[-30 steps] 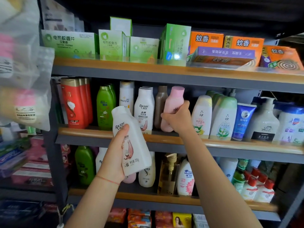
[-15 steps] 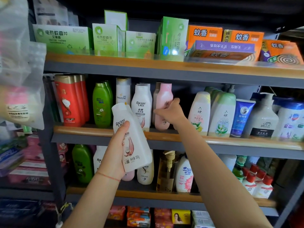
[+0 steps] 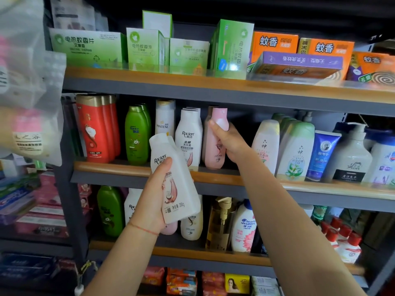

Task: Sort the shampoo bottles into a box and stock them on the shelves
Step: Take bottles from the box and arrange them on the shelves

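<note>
The right hand (image 3: 229, 144) grips the pink bottle (image 3: 214, 144) standing on the middle shelf (image 3: 320, 185), probably to set it straight. The left hand (image 3: 154, 201) holds a white Raclen bottle (image 3: 177, 189) tilted near the shelf, I think waiting for its place.

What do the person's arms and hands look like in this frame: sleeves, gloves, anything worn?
Both forearms are bare, with no sleeve in view and no gloves. The left hand has a thin red string bracelet around its wrist. The right hand shows nothing worn; no rings or watch are visible on either.
</note>
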